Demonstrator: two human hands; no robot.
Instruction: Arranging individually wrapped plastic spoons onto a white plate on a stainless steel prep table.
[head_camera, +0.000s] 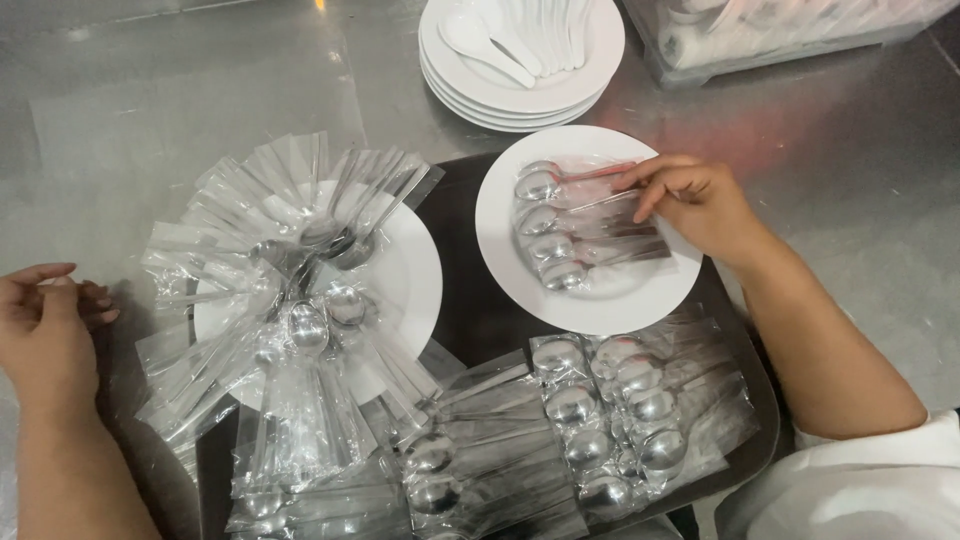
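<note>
while my right hand (700, 205) rests over the right rim of the white plate (520, 290), its fingers (650, 185) are curled down onto the handle ends of the wrapped spoons (575, 225) lying there, touching the topmost wrapper; i cannot tell whether they pinch it or only press on it. those spoons lie side by side, bowls to the left, handles running rightward under my fingertips, so their long axis points roughly straight at this hand. my left hand (45, 320) sits well apart at the left edge of the steel tabletop (150, 90), fingers loosely bent and holding nothing, nearest to the fan of wrapped spoons (300, 310) on the other plate. more wrapped spoons (620, 420) fill the dark tray (765, 420) below, just beside my right forearm. the right hand is clearly the nearer one.
</note>
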